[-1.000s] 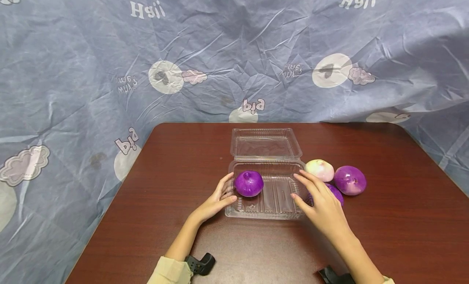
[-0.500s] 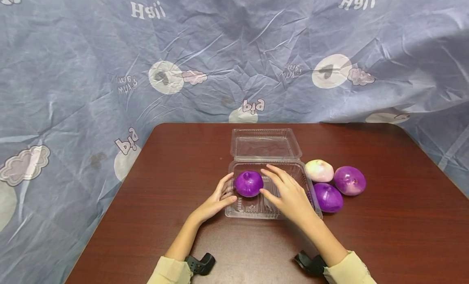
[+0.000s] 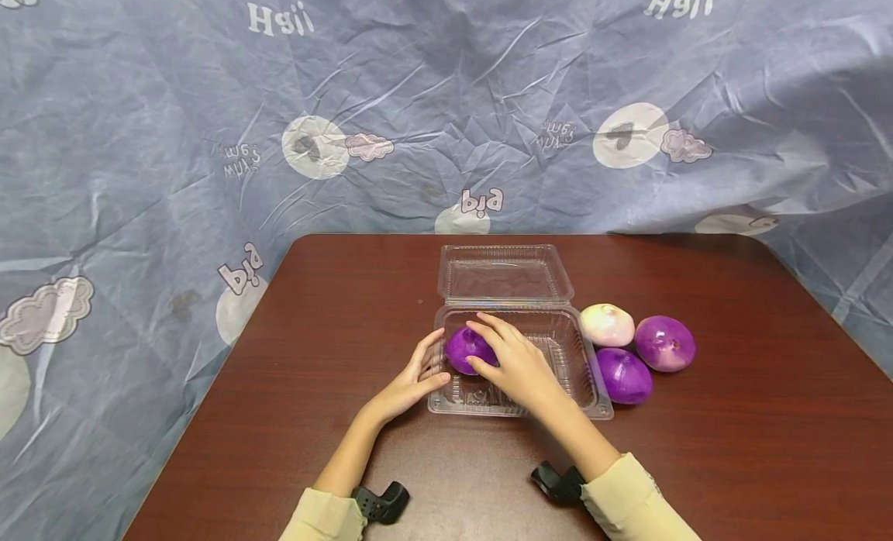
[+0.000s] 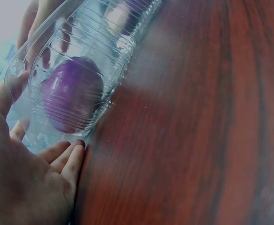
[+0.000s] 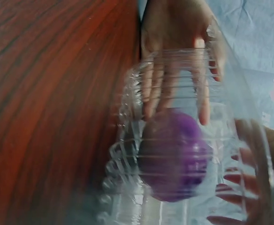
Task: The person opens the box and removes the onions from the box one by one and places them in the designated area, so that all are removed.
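A clear plastic clamshell box lies opened flat on the table, its lid folded back. Inside, at the left end, sits a purple onion, seen through the ribbed wall in the left wrist view. My left hand rests against the box's left side, thumb at the rim and fingers straight. Over the box, my right hand reaches to the onion, partly covering its right side. Its fingers spread behind the onion with the thumb in front; in the right wrist view they show a gap from the onion.
Right of the box lie a pale onion, a purple onion close to the box wall, and another purple onion. The brown table ends against a blue-grey printed cloth behind.
My right hand has moved left, from beside the onions at the right, across the box to the onion inside. The left hand, the box and the onions have not moved.
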`<state>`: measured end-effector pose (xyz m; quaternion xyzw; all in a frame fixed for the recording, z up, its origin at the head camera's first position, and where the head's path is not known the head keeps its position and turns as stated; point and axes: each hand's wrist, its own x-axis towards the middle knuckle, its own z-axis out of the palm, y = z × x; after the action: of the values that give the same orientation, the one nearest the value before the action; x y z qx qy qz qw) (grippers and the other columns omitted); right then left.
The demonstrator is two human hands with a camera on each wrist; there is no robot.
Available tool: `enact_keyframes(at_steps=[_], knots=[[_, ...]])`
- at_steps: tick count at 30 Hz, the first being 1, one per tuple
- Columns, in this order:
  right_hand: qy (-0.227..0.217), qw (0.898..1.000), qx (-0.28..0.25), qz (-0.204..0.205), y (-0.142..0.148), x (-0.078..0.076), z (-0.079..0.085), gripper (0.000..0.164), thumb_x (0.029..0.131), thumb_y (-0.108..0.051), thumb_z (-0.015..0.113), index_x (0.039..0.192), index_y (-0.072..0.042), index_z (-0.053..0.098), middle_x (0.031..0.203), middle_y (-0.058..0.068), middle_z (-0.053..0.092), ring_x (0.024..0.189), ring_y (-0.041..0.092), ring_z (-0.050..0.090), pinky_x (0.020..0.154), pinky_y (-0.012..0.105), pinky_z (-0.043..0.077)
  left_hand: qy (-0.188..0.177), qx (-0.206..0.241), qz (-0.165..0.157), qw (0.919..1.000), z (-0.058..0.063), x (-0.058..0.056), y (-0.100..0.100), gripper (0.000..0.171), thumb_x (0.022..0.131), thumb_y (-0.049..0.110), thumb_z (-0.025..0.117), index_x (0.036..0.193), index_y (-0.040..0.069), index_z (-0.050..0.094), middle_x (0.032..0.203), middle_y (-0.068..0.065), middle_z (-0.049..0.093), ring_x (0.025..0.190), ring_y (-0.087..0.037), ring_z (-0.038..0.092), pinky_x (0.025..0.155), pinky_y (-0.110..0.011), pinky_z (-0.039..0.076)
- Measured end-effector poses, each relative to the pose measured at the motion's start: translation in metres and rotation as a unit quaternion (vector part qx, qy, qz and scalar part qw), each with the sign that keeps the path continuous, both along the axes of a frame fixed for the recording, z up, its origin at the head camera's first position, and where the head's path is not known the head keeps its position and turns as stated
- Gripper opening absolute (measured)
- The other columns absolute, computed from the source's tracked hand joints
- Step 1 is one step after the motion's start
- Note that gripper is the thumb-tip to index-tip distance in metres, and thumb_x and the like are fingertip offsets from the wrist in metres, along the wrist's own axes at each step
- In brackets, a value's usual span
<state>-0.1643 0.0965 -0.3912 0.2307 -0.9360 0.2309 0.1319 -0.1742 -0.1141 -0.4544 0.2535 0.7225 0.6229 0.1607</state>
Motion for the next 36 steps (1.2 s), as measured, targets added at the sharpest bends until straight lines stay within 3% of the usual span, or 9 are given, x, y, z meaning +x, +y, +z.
enact_keyframes(at_steps=[11, 17, 24, 30, 36], knots=[[-0.030, 0.999, 0.019, 0.010, -0.006, -0.006, -0.013, 0.052, 0.082, -0.037, 0.064, 0.130, -0.022, 0.050, 0.140, 0.005, 0.043, 0.124, 0.029, 0.046, 0.082, 0.050, 0.051, 0.002, 0.006, -0.001, 1.0000, -0.001, -0.001, 0.000, 0.071, 0.092, 0.020, 0.050, 0.145, 0.022, 0.003, 0.150, -0.014, 0.014, 0.137, -0.032, 0.022, 0.111, -0.049, 0.022], [-0.049, 0.998, 0.038, 0.022, -0.007, -0.006, -0.015, 0.056, 0.082, -0.037, 0.064, 0.133, -0.021, 0.047, 0.144, 0.007, 0.036, 0.130, 0.033, 0.037, 0.079, 0.055, 0.050, 0.012, 0.004, -0.002, 0.9999, 0.000, -0.001, -0.001, 0.070, 0.092, 0.019, 0.050, 0.145, 0.022, 0.003, 0.151, -0.017, 0.012, 0.137, -0.035, 0.020, 0.111, -0.050, 0.021], [-0.062, 0.997, 0.040, 0.015, -0.008, -0.007, -0.016, 0.056, 0.081, -0.034, 0.067, 0.133, -0.023, 0.047, 0.145, 0.007, 0.036, 0.131, 0.032, 0.035, 0.077, 0.056, 0.050, 0.003, 0.005, -0.007, 1.0000, 0.021, 0.009, 0.001, 0.070, 0.092, 0.011, 0.048, 0.145, 0.010, 0.001, 0.150, -0.024, 0.009, 0.137, -0.039, 0.017, 0.111, -0.052, 0.019], [-0.049, 0.997, 0.050, 0.014, -0.008, -0.007, -0.017, 0.053, 0.081, -0.031, 0.067, 0.131, -0.023, 0.049, 0.142, 0.008, 0.040, 0.129, 0.031, 0.039, 0.076, 0.054, 0.051, 0.005, 0.002, 0.000, 1.0000, 0.002, 0.001, -0.001, 0.070, 0.093, 0.014, 0.048, 0.145, 0.023, 0.003, 0.151, -0.016, 0.011, 0.137, -0.034, 0.020, 0.111, -0.050, 0.021], [-0.053, 0.997, 0.055, 0.007, -0.006, -0.006, -0.014, 0.053, 0.081, -0.032, 0.067, 0.130, -0.023, 0.050, 0.140, 0.007, 0.041, 0.127, 0.030, 0.041, 0.075, 0.056, 0.051, 0.005, 0.001, 0.000, 1.0000, -0.002, 0.000, -0.001, 0.069, 0.093, 0.018, 0.049, 0.145, 0.025, 0.003, 0.152, -0.015, 0.011, 0.137, -0.034, 0.021, 0.111, -0.050, 0.022]])
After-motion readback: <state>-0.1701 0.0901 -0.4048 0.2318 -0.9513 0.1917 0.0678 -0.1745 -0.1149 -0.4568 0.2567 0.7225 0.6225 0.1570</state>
